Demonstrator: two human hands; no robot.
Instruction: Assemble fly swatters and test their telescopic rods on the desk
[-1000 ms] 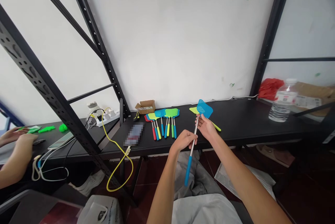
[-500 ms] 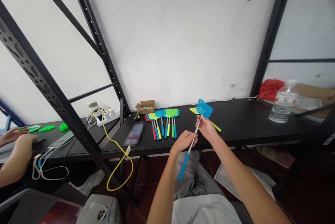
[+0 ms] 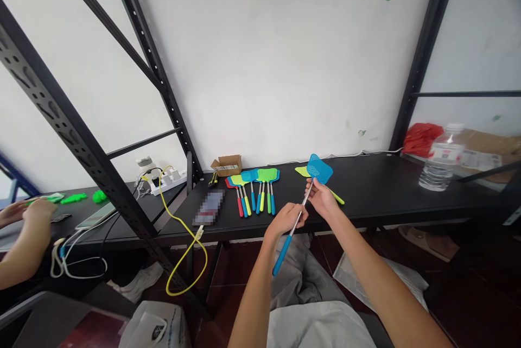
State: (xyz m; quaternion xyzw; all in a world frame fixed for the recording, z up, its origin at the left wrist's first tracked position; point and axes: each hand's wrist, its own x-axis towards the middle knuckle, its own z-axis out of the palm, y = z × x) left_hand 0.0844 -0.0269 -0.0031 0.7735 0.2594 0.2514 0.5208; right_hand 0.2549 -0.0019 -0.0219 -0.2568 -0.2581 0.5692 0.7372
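A blue fly swatter [image 3: 319, 169] with a metal rod and blue grip slants in front of me, its head up over the table. My left hand [image 3: 290, 217] is closed round the rod just above the grip. Higher up, my right hand [image 3: 321, 196] pinches the rod right below the swatter's head. Behind it a yellow-green fly swatter [image 3: 337, 197] lies on the black table [image 3: 374, 190], partly hidden. To the left, several fly swatters [image 3: 254, 188] in red, yellow, blue and green lie in a row, handles toward me.
Left of the row are a phone [image 3: 209, 207] with a yellow cable [image 3: 179, 217] and a small cardboard box [image 3: 227, 165]. A water bottle [image 3: 442, 158] stands at right. Beyond the black shelf post [image 3: 77, 120], another person's hands [image 3: 35, 212] work near green items.
The swatter's grip end has swung slightly left and up, and my left hand has shifted a little with it. Its head has moved slightly right. The other swatters lie unchanged.
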